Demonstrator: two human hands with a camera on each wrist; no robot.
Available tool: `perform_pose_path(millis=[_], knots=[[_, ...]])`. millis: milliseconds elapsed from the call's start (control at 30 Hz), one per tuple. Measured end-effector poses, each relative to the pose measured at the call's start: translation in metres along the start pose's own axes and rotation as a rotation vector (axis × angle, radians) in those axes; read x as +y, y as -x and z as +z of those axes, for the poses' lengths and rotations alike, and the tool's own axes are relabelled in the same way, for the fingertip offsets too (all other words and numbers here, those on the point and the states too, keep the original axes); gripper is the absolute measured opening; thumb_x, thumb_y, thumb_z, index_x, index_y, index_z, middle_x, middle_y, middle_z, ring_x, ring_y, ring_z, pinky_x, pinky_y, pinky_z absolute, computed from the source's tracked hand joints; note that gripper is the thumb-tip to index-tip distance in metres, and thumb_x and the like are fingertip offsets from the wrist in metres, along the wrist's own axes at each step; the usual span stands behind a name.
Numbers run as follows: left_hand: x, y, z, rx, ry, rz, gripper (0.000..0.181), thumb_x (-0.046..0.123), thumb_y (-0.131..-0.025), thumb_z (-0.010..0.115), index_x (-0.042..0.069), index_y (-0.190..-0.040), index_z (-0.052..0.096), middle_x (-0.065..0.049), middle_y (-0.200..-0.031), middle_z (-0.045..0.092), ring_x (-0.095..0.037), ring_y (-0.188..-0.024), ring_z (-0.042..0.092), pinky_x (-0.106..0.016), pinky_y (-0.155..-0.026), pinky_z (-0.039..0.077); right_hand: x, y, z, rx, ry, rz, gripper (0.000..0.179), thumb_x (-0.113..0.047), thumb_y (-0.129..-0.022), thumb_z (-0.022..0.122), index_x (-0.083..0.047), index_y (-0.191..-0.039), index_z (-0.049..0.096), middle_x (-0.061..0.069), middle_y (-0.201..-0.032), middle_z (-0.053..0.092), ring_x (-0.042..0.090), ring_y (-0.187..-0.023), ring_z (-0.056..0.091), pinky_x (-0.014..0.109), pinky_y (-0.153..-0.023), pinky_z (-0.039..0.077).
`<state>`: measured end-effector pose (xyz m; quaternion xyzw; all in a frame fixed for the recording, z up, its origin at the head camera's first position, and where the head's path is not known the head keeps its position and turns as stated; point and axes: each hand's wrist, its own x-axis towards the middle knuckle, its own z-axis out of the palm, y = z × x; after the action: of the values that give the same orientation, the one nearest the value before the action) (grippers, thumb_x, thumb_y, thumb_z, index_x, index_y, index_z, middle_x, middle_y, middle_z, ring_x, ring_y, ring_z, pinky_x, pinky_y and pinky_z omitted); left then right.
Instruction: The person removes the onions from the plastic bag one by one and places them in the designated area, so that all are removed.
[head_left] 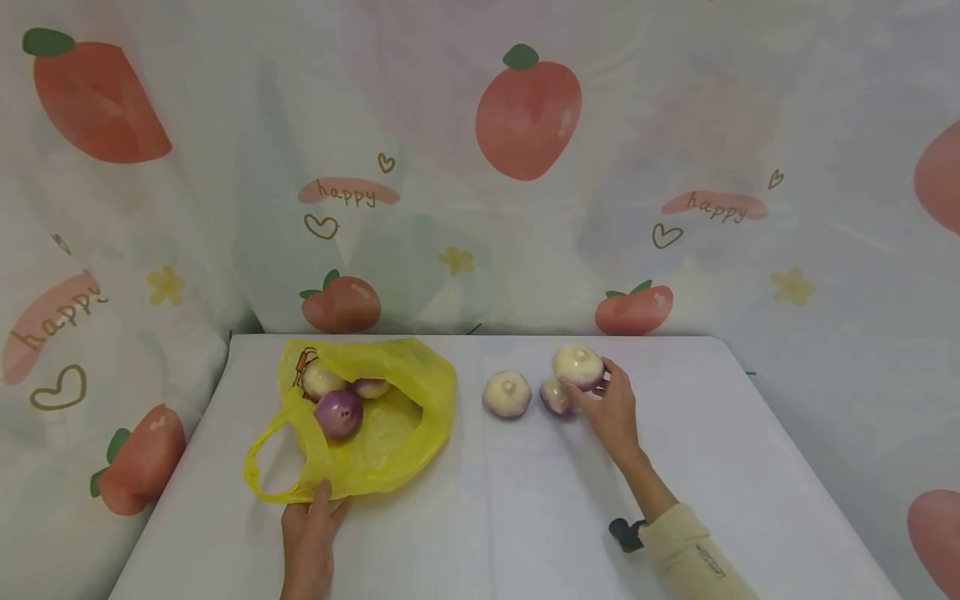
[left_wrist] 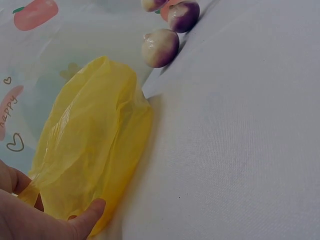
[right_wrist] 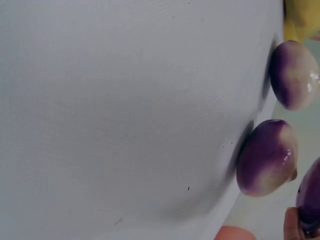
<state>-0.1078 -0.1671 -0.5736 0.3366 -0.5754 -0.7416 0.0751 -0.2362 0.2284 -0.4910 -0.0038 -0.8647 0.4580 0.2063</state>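
My right hand (head_left: 611, 408) grips a white-and-purple onion (head_left: 578, 367) between thumb and fingers, raised above the table. In the right wrist view, fingertips (right_wrist: 292, 225) touch that onion's purple side (right_wrist: 311, 195). Just below it another onion (head_left: 557, 397) lies on the table, partly hidden. A third onion (head_left: 507, 395) sits to its left. The yellow plastic bag (head_left: 431, 392) lies on its side at the left with its mouth wide. Inside it are a purple onion (head_left: 340, 415) and two paler ones. My left hand (head_left: 309, 533) pinches the bag's near edge, thumb on top.
A white cloth covers the table (head_left: 465, 542). Behind it and at the left hangs a curtain (head_left: 420, 108) printed with fruit and hearts. A small black device (head_left: 626, 534) is at the right wrist, beside the beige sleeve (head_left: 686, 546).
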Motion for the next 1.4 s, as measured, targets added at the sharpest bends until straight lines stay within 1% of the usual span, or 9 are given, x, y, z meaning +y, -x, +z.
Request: perform_pose_path(millis=[233,433,500,633,700,800,1000,1200,1400], knots=[[0.001,0.002,0.000,-0.001,0.031,0.011,0.049,0.029,-0.099,0.047,0.009,-0.141,0.032,-0.007,-0.134,0.037,-0.023,-0.122,0.042,-0.030,-0.082,0.056,0.009,-0.002,-0.009,0.029,-0.011,0.055,0.073,-0.022,-0.077,0.080,0.008,-0.130,0.040,0.022,-0.124,0.045,0.031,-0.099,0.055,0.038,-0.084,0.052],[0.000,0.002,-0.001,-0.017,0.046,0.027,0.050,0.028,-0.098,0.047,0.010,-0.142,0.031,-0.006,-0.135,0.036,-0.022,-0.123,0.040,-0.029,-0.083,0.055,0.018,-0.003,-0.014,0.052,0.000,0.080,0.074,-0.020,-0.077,0.079,0.012,-0.129,0.036,0.027,-0.119,0.034,0.031,-0.095,0.054,0.013,-0.079,0.052],[0.001,0.002,-0.001,-0.024,0.047,0.029,0.051,0.029,-0.098,0.047,0.010,-0.142,0.031,-0.006,-0.135,0.036,-0.022,-0.124,0.041,-0.029,-0.084,0.055,0.021,-0.002,-0.016,0.047,0.039,0.093,0.075,-0.021,-0.078,0.079,0.012,-0.130,0.036,0.028,-0.119,0.033,0.031,-0.096,0.053,0.010,-0.077,0.050],[0.003,0.005,-0.002,-0.034,0.047,0.032,0.052,0.030,-0.098,0.047,0.010,-0.142,0.030,-0.006,-0.136,0.036,-0.022,-0.124,0.040,-0.029,-0.084,0.055,0.028,0.000,-0.021,0.031,0.116,0.106,0.077,-0.022,-0.079,0.077,0.013,-0.132,0.034,0.030,-0.122,0.034,0.036,-0.102,0.049,0.031,-0.085,0.050],[0.004,0.005,-0.002,-0.036,0.049,0.030,0.051,0.030,-0.098,0.047,0.010,-0.142,0.031,-0.006,-0.135,0.036,-0.022,-0.124,0.040,-0.028,-0.084,0.055,0.031,-0.001,-0.023,0.028,0.138,0.112,0.078,-0.022,-0.079,0.076,0.014,-0.132,0.033,0.032,-0.123,0.033,0.039,-0.107,0.044,0.044,-0.090,0.046],[0.004,0.005,-0.002,-0.037,0.050,0.031,0.051,0.030,-0.098,0.047,0.009,-0.141,0.031,-0.007,-0.135,0.035,-0.022,-0.124,0.040,-0.028,-0.084,0.054,0.036,-0.002,-0.027,0.020,0.152,0.122,0.079,-0.022,-0.080,0.075,0.015,-0.133,0.031,0.035,-0.125,0.032,0.043,-0.113,0.038,0.053,-0.097,0.039],[0.008,0.008,-0.003,-0.054,0.071,0.026,0.052,0.030,-0.097,0.048,0.008,-0.141,0.031,-0.007,-0.136,0.035,-0.022,-0.124,0.040,-0.027,-0.086,0.054,0.045,-0.003,-0.033,-0.061,0.207,0.184,0.083,-0.028,-0.082,0.073,0.018,-0.133,0.028,0.038,-0.125,0.031,0.048,-0.117,0.035,0.056,-0.101,0.035],[0.024,0.024,-0.002,-0.067,0.046,0.043,0.055,0.032,-0.098,0.048,0.002,-0.141,0.030,-0.011,-0.136,0.036,-0.022,-0.123,0.040,-0.028,-0.090,0.052,0.048,-0.001,-0.036,-0.166,0.233,0.247,0.087,-0.031,-0.084,0.070,0.020,-0.135,0.021,0.042,-0.128,0.027,0.052,-0.118,0.032,0.059,-0.103,0.031],[0.024,0.026,-0.002,-0.072,0.057,0.044,0.052,0.032,-0.098,0.049,0.003,-0.138,0.033,-0.009,-0.132,0.038,-0.018,-0.120,0.042,-0.028,-0.089,0.052,0.051,0.000,-0.036,-0.190,0.229,0.258,0.086,-0.031,-0.086,0.069,0.021,-0.136,0.020,0.042,-0.129,0.026,0.051,-0.121,0.030,0.058,-0.106,0.029]])
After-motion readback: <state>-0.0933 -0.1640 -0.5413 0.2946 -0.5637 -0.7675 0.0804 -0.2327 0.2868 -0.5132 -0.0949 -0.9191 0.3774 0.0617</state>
